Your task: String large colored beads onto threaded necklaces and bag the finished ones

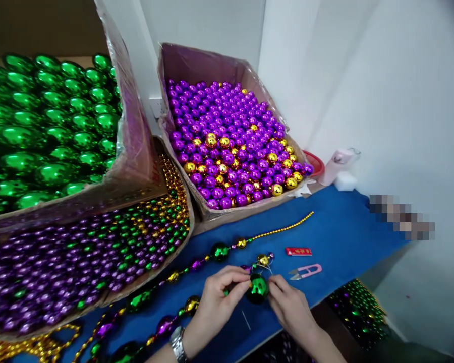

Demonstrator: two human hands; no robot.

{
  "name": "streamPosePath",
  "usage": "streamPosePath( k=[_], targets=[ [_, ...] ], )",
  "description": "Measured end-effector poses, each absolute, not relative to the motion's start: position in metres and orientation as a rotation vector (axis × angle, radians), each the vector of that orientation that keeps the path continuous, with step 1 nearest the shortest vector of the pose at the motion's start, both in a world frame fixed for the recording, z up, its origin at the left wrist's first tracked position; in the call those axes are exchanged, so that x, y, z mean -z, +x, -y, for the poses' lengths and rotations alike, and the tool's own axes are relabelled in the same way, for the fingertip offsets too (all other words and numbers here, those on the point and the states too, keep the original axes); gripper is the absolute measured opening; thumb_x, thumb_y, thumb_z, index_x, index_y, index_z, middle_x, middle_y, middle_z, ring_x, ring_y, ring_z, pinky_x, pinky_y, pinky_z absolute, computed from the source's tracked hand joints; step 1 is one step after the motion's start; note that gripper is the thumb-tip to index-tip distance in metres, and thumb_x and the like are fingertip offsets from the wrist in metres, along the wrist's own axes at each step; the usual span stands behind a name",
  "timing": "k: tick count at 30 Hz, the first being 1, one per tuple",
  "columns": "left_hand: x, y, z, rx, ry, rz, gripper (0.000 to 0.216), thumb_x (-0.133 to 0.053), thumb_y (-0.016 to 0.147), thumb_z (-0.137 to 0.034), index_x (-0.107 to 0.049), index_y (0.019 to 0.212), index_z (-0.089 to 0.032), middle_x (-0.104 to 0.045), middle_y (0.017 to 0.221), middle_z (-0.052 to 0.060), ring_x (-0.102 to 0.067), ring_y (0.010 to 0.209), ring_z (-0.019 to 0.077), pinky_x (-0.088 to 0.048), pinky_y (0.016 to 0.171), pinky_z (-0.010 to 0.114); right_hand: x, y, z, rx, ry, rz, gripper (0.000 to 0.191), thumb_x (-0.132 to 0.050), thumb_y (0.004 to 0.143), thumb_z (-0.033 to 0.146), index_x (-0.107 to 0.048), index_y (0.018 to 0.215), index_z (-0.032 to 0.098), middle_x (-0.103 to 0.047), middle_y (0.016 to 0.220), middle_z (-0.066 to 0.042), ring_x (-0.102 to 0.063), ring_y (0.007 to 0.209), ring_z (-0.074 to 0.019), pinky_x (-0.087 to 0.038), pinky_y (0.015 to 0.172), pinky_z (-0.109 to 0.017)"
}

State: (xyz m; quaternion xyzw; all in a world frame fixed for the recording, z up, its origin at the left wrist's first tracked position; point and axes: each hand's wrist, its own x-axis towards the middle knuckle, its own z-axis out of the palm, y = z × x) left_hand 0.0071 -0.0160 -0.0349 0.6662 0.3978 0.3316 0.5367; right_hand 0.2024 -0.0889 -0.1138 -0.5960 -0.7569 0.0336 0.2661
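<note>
Vantage: one head-worn camera, above the blue table (pixel 344 227).
Facing: forward and down, toward the white wall (pixel 363 75).
Nearness: close; left hand (pixel 215 297), right hand (pixel 291 307) and green bead (pixel 257 288) at lower edge.
Far field: cardboard boxes (pixel 181 65), upper left.

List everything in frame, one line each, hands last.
cardboard box of shiny green balls: one, brown, upper left.
cardboard box of purple and gold balls: one, brown, centre back.
cardboard box of mixed bead strands: one; purple, green, gold; lower left.
blue table cover: one, under everything.
beaded strands: several; gold, green, purple; across the cover.
large green shiny ball: one, between both hands.
pink thread snips: one, right of the hands.
red flat packet: one, above the snips.
white foam block: one, back right.
silver wristwatch: one, left wrist.
left hand: pinching the ball.
right hand: pinching the ball.
</note>
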Motion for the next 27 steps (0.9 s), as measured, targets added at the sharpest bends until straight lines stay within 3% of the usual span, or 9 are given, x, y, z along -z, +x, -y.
streamPosePath(
  k=[3,9,15,20,23,27],
  targets=[
    [0.028,0.005,0.013,-0.791,1.697,-0.923,0.011,-0.063,0.08,-0.024,-0.074,0.081,-0.024,-0.07,0.091,0.008,-0.063,0.084,0.0209,-0.047,0.076,0.028,0.102,0.209,0.089,-0.15,-1.618,2.059,0.024,-0.038,0.093,0.017,-0.059,0.105,0.021,-0.064,0.092,-0.004,-0.066,0.068,-0.0126,-0.051,0.06,-0.02],
    [-0.02,0.005,0.003,-0.853,1.846,-0.762,0.013,-0.058,0.084,-0.02,-0.07,0.088,-0.019,-0.07,0.082,0.005,-0.063,0.074,0.0164,-0.048,0.069,0.025,0.068,0.194,0.071,-0.278,-1.419,1.932,0.037,-0.041,0.094,0.017,-0.045,0.13,0.021,-0.059,0.116,-0.01,-0.06,0.102,-0.0191,-0.05,0.085,-0.029],
    [-0.062,0.009,-0.016,-0.793,1.815,-0.71,0.017,-0.055,0.086,-0.026,-0.068,0.086,-0.015,-0.07,0.084,0.005,-0.064,0.075,0.0153,-0.05,0.067,0.023,0.06,0.178,0.059,-0.393,-1.288,1.755,0.023,-0.041,0.094,0.016,-0.059,0.107,0.022,-0.065,0.087,-0.005,-0.064,0.078,-0.0167,-0.051,0.073,-0.026],
    [-0.084,0.027,-0.076,-0.704,2.317,-0.798,0.031,-0.037,0.094,-0.029,-0.064,0.102,-0.017,-0.068,0.095,0.007,-0.062,0.083,0.0169,-0.049,0.075,0.029,0.059,0.183,0.059,-0.476,-1.27,1.644,0.023,-0.042,0.095,0.017,-0.06,0.108,0.024,-0.066,0.092,-0.004,-0.063,0.079,-0.0156,-0.049,0.069,-0.023],
    [-0.084,0.047,-0.119,-0.402,2.892,-0.968,0.025,-0.044,0.089,-0.025,-0.062,0.103,-0.016,-0.066,0.098,0.011,-0.059,0.09,0.0234,-0.045,0.081,0.038,0.058,0.183,0.06,-0.509,-1.272,1.617,0.024,-0.042,0.095,0.018,-0.059,0.11,0.025,-0.066,0.093,-0.003,-0.063,0.082,-0.0154,-0.048,0.071,-0.022],
    [-0.071,0.068,-0.158,-0.113,3.037,-0.919,0.012,-0.067,0.069,-0.018,-0.066,0.081,-0.017,-0.067,0.083,0.012,-0.057,0.09,0.0308,-0.045,0.073,0.04,0.058,0.181,0.06,-0.518,-1.273,1.605,0.025,-0.041,0.096,0.017,-0.057,0.112,0.027,-0.066,0.096,-0.001,-0.063,0.082,-0.0139,-0.047,0.07,-0.021]
  ],
)
